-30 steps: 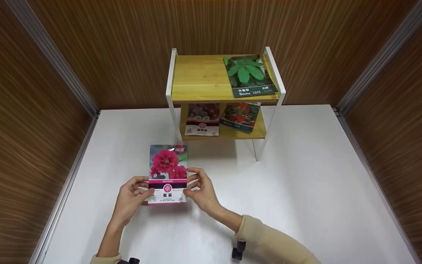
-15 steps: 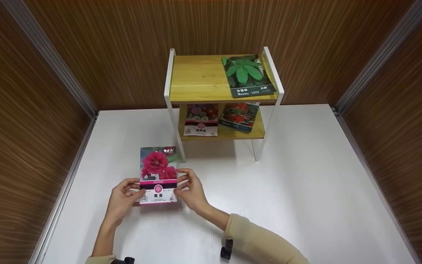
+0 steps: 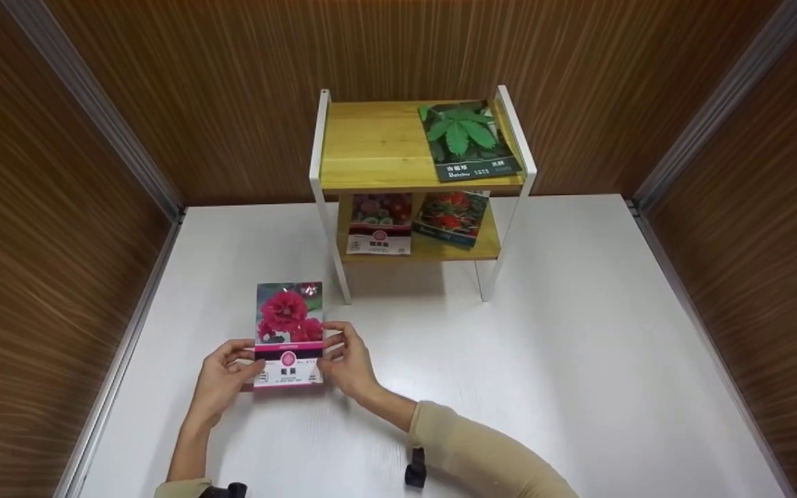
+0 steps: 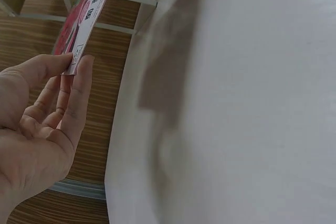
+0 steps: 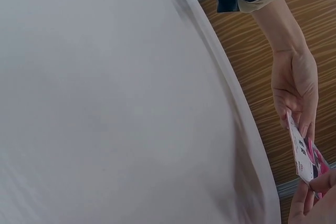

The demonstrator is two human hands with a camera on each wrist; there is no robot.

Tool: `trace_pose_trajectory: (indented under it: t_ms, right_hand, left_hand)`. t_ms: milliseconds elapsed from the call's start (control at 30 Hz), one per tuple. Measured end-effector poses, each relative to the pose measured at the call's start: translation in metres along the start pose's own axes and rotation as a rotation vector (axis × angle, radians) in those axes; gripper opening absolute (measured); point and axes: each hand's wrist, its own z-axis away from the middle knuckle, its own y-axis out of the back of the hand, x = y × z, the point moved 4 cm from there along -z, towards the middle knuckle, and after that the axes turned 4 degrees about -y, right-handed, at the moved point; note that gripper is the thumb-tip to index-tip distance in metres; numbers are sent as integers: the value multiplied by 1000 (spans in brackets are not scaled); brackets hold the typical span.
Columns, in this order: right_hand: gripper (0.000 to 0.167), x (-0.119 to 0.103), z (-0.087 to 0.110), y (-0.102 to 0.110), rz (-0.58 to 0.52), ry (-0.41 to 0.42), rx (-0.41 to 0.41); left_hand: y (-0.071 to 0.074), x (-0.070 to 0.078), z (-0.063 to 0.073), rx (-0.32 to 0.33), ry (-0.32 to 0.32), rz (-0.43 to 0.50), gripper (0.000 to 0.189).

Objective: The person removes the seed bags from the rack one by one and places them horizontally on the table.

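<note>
A seed packet (image 3: 288, 325) with a pink flower picture and a white lower band is held up above the white table, its face toward the head camera. My left hand (image 3: 221, 382) pinches its left edge between thumb and fingers. On the opposite edge, my right hand (image 3: 350, 365) pinches it low down, thumb in front. In the left wrist view the packet (image 4: 86, 22) shows nearly edge-on, tilted, with its shadow on the table. The right wrist view catches the packet (image 5: 302, 153) between both hands.
A small two-tier wooden shelf (image 3: 371, 145) with white side frames stands at the back. A green-leaf packet (image 3: 468, 138) lies on top. Below lean a pink-banded packet (image 3: 380, 238) and a red-flower packet (image 3: 450, 220). Wood-grain walls (image 3: 39, 277) enclose the white table (image 3: 578, 346).
Both hands have carried the pink-flower seed packet to the left and slightly toward me, away from the shelf's front left leg. Both grips stay the same.
</note>
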Motion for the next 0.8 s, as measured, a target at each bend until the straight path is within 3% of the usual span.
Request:
trace_pose_trajectory:
  t_ms: [233, 800]
  right_hand:
    - [65, 10, -3, -8, 20, -36, -9]
    - [65, 29, -5, -31, 72, -83, 37]
  left_hand:
    - [6, -10, -2, -10, 27, 10, 51]
    - [20, -33, -1, 14, 61, -82, 50]
